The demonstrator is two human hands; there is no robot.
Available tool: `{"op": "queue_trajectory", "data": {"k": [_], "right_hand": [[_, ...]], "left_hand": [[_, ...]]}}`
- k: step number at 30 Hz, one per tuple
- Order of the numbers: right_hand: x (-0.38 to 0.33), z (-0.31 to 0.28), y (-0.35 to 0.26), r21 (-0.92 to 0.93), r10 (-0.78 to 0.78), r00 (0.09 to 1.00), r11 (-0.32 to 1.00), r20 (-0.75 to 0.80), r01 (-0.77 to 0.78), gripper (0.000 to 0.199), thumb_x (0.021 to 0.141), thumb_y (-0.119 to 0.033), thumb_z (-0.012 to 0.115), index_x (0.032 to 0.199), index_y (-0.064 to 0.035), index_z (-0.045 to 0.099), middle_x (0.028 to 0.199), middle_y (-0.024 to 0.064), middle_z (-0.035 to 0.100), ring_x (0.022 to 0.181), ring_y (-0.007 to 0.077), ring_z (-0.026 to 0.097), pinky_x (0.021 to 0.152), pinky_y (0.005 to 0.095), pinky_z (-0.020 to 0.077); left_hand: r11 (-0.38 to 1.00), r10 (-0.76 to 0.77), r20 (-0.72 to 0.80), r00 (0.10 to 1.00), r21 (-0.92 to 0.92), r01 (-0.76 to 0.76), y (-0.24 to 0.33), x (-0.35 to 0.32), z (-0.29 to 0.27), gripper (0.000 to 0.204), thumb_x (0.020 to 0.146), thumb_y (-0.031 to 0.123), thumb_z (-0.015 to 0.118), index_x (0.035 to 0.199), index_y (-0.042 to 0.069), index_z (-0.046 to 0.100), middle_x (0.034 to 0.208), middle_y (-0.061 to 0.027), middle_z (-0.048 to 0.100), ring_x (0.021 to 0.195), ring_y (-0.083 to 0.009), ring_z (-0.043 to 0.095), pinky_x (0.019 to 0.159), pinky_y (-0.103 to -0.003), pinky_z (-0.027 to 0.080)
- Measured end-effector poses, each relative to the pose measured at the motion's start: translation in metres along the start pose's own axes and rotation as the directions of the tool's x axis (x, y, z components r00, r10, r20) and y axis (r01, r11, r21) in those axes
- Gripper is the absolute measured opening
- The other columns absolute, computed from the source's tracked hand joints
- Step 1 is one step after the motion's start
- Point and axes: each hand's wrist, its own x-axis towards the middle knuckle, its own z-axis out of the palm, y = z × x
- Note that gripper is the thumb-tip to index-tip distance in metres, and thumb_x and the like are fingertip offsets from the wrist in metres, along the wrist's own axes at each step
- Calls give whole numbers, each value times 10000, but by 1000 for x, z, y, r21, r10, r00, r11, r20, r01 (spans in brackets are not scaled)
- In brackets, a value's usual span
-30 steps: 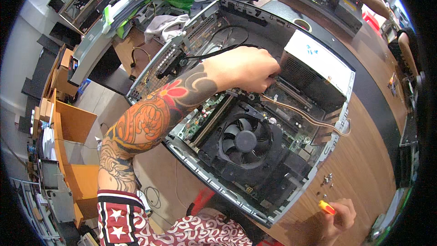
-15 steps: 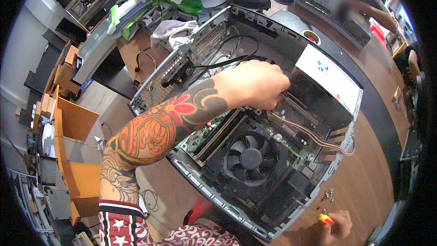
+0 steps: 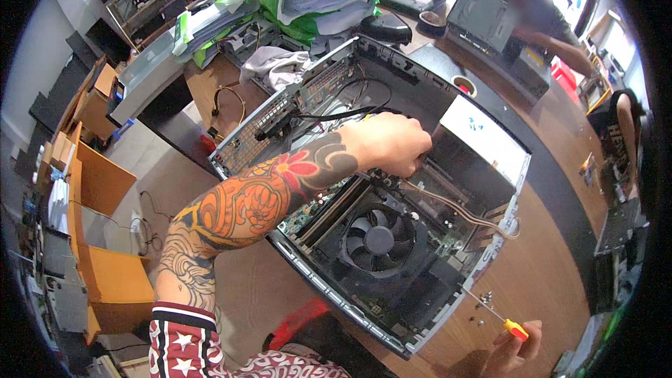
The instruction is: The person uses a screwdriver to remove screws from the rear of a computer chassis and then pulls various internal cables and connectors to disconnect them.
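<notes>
Head view shows the left hand [image 3: 392,143] reaching deep into the open computer case [image 3: 364,196], which lies on its side on the wooden surface [image 3: 553,273]. Compared with one second ago, this hand sits at nearly the same place, just above the black fan [image 3: 378,240] and beside the grey drive cage [image 3: 483,143]; mostly the head moved, so the case now appears lower in the picture. The fingers are curled and closed around something between the cage and the board, maybe a plug of the thin striped cable [image 3: 455,206], but the knuckles hide it, so I cannot tell what exactly they hold. The right hand [image 3: 511,350] rests at the lower edge, on the surface near the case corner, and its fingers are closed around a small screwdriver with orange handle [image 3: 516,329], as before. Some loose screws [image 3: 483,301] lie beside its tip. I judge that the work inside continues slowly, and the part is not yet free.
</notes>
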Motion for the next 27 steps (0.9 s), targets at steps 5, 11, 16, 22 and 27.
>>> {"op": "queue_trajectory", "data": {"k": [5,11,16,22,27], "right_hand": [[15,-7,1,356,240,963,916,-124,-183,418,949,-365,665,1048,34,587,813,123,577,609,160,541,496,233,440],[92,-6,-73,-43,-1,997,999,-81,-3,392,955,-407,628,1040,-24,619,908,34,475,629,44,443,496,177,304],[151,32,-155,-192,-335,935,916,112,351,266,933,-236,671,1042,5,638,915,61,520,728,110,550,597,210,420],[164,90,-182,155,-243,949,964,199,214,203,806,-43,753,985,27,689,844,69,604,707,106,587,618,227,452],[157,120,-171,205,-239,928,961,286,184,243,728,15,795,957,19,713,798,72,642,623,95,584,577,222,448]], "left_hand": [[999,-23,15,1000,-32,24,0,-4,0,242,801,176,637,980,23,696,975,-210,696,939,-384,678,812,-480,552],[999,-12,-1,1000,-47,11,1,-3,8,236,826,189,637,991,30,694,990,-203,697,944,-390,672,834,-481,545],[1000,14,-8,1000,-20,-14,2,-4,4,237,851,190,618,1029,50,686,1033,-177,688,1006,-374,655,885,-474,529],[1000,-29,38,999,11,28,6,-4,2,277,840,208,625,1023,2,658,1059,-190,674,1019,-369,651,893,-477,529],[999,-34,45,998,-21,35,3,-2,4,255,825,205,631,996,20,674,1021,-196,679,1001,-382,650,868,-476,531]]}}
